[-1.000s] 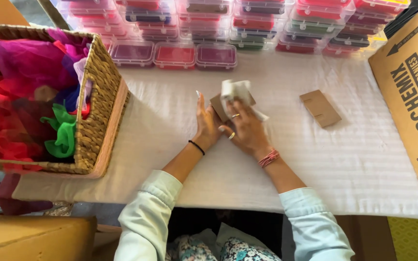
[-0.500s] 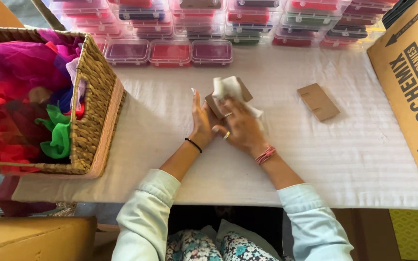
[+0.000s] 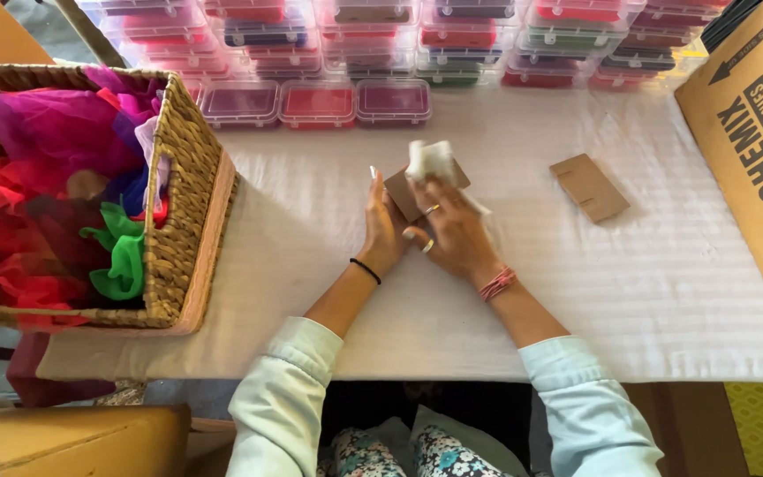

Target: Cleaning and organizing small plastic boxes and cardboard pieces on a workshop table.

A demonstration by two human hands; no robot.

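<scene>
1. At the middle of the bench point(image 3: 311, 230), both hands meet over a small brown card point(image 3: 404, 193) with a wad of white fabric point(image 3: 430, 159) on its far end.
2. Left hand point(image 3: 383, 231) stands edge-on against the card's near left side, fingers point(image 3: 373, 181) straight and together, pressed along that edge.
3. Right hand point(image 3: 454, 231) lies over the card's near right part, its fingers spread and bent down onto card and fabric; both hands touch it, neither is nearer.
4. Card's long axis runs slantwise, from near left to far right, and the white fabric sits at the far end, pointing away from the person.
5. Well apart to the right lies a second brown card point(image 3: 590, 186), slanted the other way, untouched.
6. Off to the left stands a woven basket point(image 3: 189, 190) of coloured fabric; lidded plastic boxes point(image 3: 320, 99) line the far edge.
</scene>
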